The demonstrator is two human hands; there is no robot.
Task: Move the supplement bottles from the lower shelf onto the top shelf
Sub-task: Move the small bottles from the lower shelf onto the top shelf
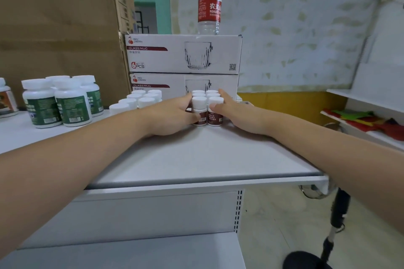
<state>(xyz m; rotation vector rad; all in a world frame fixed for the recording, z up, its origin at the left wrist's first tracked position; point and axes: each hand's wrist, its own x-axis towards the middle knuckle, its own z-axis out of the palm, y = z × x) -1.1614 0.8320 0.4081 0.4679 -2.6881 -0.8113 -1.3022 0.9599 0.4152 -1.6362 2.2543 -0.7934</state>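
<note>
- supplement bottles with green labels [63, 102] and white caps stand upright in a tight group at the left of the top shelf [196, 159]; at the frame's left edge an orange-labelled bottle [5, 100] is cut off.
- a large cardboard box [61, 17] rises behind them.
- a cluster of small white-capped bottles [140, 99] stands just left of centre; only the caps show clearly above the left forearm.
- the left hand [172, 116] rests on the shelf, its fingers curled round the left side of the brown-labelled supplement bottles [200, 108] and its thumb lying across the front left one.
- those brown-labelled bottles stand on the top shelf in two columns, touching one another, just in front of the lower glass mug box [157, 85].
- the right hand [238, 116] grips the same cluster from the right, fingers along its side and thumb against the front right bottle's cap.
- an upper glass mug box [183, 54] lies stacked on the lower one, and a clear water bottle [209, 2] with a red label stands upright on it.
- the lower shelf [131, 251] shows at the bottom, below the arms.
- at the right, well apart, white wall shelves [354, 94] carry red and green items [367, 120] that are too blurred to name.
- a black stand [336, 214] rises from the floor at the lower right.
</note>
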